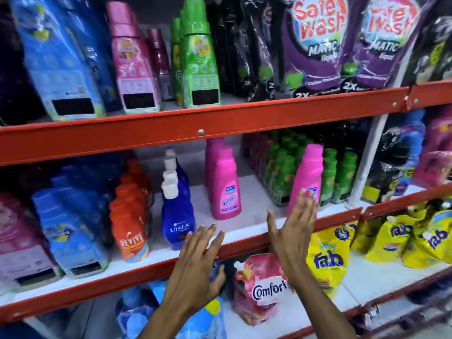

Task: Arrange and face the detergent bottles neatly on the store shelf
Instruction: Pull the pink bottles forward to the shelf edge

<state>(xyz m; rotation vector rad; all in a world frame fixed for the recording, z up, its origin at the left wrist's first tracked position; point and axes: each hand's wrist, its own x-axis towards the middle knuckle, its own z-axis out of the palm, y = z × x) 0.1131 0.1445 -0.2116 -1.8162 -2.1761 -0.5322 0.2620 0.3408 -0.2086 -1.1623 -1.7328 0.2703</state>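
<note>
**Stray pink bottle stands nearest the right hand**

Both hands are spread open and empty. The right hand [292, 227] reaches toward an upright pink bottle [307, 177] just beyond its fingertips; the left hand [198, 263] hovers lower, farther from it.

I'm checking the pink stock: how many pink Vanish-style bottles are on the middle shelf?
3 visible: a front bottle at mid-shelf, one directly behind it, and a lone one further right by the right hand. More may be hidden behind.
</note>
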